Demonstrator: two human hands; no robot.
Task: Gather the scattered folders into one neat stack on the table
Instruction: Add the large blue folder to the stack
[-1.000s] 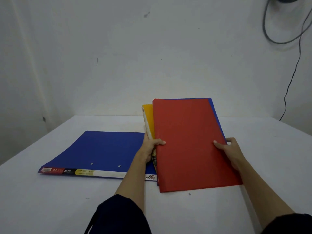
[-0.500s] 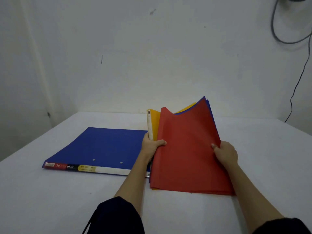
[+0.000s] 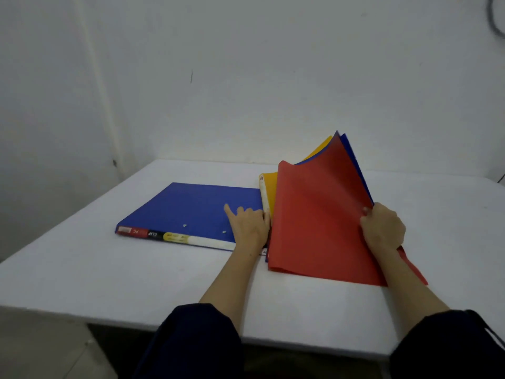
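A red folder (image 3: 317,214) tops a small pile with a yellow folder (image 3: 270,187) and a thin blue one (image 3: 352,154) under it; the pile's right side is tilted up off the white table (image 3: 109,269). My right hand (image 3: 382,228) grips the pile's right edge. A blue clip folder (image 3: 196,203) lies flat to the left, its labelled spine toward me. My left hand (image 3: 248,225) rests on that folder's right end, fingers spread, beside the pile's left edge.
The table's near edge (image 3: 191,324) runs across the lower frame, with floor below at the left. A white wall stands behind the table. A dark cable (image 3: 496,20) hangs at the top right.
My left hand let go of the pile's left edge and moved onto the blue clip folder. My right hand tilted the pile's right side higher. The view dropped toward the table's near edge.
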